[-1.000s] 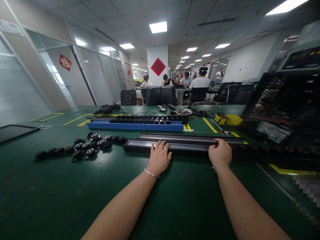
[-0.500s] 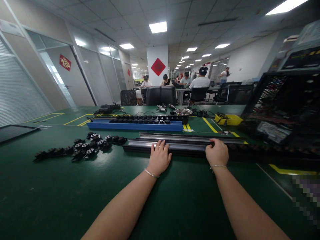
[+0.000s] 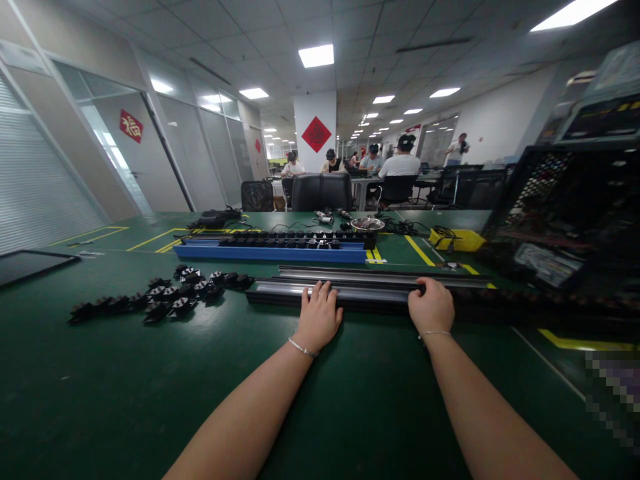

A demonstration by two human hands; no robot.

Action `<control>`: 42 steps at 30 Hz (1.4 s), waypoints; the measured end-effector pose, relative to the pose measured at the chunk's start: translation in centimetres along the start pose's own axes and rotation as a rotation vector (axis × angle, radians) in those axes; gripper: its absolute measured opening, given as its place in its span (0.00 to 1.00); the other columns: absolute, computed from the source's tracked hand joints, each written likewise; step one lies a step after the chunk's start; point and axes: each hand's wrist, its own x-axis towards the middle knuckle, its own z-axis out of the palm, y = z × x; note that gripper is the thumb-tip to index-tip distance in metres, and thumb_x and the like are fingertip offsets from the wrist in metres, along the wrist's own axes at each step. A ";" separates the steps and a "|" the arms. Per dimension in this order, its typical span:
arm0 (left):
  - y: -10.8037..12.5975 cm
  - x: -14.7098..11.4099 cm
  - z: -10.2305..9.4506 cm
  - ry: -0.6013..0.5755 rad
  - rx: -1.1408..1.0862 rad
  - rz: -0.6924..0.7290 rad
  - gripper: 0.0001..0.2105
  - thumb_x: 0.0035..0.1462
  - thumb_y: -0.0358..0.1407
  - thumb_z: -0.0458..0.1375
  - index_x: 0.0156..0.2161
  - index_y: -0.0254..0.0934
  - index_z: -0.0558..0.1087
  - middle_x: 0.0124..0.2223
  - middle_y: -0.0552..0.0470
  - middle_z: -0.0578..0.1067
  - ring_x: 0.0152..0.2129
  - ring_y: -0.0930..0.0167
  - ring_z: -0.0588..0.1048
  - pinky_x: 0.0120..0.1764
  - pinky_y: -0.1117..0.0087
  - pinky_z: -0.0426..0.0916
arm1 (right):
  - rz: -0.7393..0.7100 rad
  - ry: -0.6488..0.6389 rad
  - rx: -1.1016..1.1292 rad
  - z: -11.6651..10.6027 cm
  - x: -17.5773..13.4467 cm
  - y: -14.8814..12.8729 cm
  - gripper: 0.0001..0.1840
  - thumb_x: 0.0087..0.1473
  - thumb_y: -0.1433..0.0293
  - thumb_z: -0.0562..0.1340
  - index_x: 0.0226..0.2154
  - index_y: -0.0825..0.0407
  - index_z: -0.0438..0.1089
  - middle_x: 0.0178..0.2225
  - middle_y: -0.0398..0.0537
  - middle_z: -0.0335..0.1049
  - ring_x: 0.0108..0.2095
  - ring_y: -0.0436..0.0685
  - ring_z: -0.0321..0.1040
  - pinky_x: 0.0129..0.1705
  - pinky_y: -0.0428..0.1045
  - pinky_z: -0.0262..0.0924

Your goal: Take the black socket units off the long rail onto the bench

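A long black rail with a shiny metal channel [image 3: 373,294] lies across the green table, and a second, similar rail [image 3: 380,274] lies just behind it. Across the near rail rests my left hand [image 3: 321,313], its fingers stretched out and slightly spread over the channel. My right hand [image 3: 432,308] is closed farther right on the same rail, thumb and fingers curled together. Something dark shows at its fingertips, too small and covered to name. Left of the rail, several small black parts with shiny metal pieces [image 3: 183,305] lie in loose rows.
A blue rail [image 3: 270,252] with rows of black parts lies farther back. Behind it are a metal dish [image 3: 367,225] and cables. A yellow tray [image 3: 457,239] stands right, near an open black computer case [image 3: 545,193]. Several people sit at a far table.
My right hand has slid slightly left along the rail. My left hand has stayed in place. A standing person in the background has shifted a little.
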 end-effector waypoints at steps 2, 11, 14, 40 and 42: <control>0.0 0.0 0.0 -0.002 -0.002 -0.002 0.18 0.58 0.41 0.50 0.53 0.39 0.64 0.59 0.43 0.63 0.58 0.59 0.57 0.58 0.49 0.50 | -0.010 0.003 0.006 0.0 0.0 0.0 0.16 0.44 0.73 0.52 0.36 0.54 0.68 0.35 0.53 0.68 0.39 0.60 0.60 0.43 0.54 0.55; 0.0 0.0 0.1 -0.004 0.001 0.003 0.18 0.57 0.39 0.50 0.52 0.38 0.65 0.59 0.43 0.63 0.58 0.59 0.57 0.58 0.49 0.50 | -0.014 -0.007 0.019 0.0 -0.1 -0.1 0.16 0.44 0.73 0.52 0.37 0.54 0.68 0.37 0.54 0.68 0.40 0.60 0.60 0.44 0.54 0.56; 0.0 0.0 0.0 -0.002 0.000 0.007 0.18 0.57 0.39 0.50 0.52 0.38 0.64 0.60 0.43 0.63 0.58 0.59 0.57 0.58 0.49 0.49 | -0.024 -0.026 0.012 0.0 -0.1 -0.2 0.16 0.45 0.73 0.52 0.37 0.54 0.68 0.37 0.53 0.68 0.41 0.60 0.61 0.44 0.54 0.56; -0.1 0.0 0.1 -0.018 0.012 0.009 0.18 0.56 0.37 0.50 0.52 0.37 0.64 0.60 0.43 0.62 0.58 0.60 0.56 0.57 0.50 0.50 | 0.078 -0.091 -0.232 -0.5 -0.4 -1.1 0.20 0.47 0.61 0.54 0.40 0.57 0.63 0.39 0.59 0.68 0.42 0.63 0.64 0.54 0.60 0.46; -0.1 0.0 0.1 -0.019 0.011 0.010 0.18 0.56 0.37 0.50 0.52 0.37 0.64 0.60 0.43 0.62 0.58 0.60 0.56 0.57 0.50 0.50 | 0.064 -0.086 -0.211 -0.3 -0.4 -1.0 0.20 0.46 0.61 0.54 0.39 0.57 0.63 0.38 0.59 0.68 0.42 0.63 0.64 0.54 0.59 0.47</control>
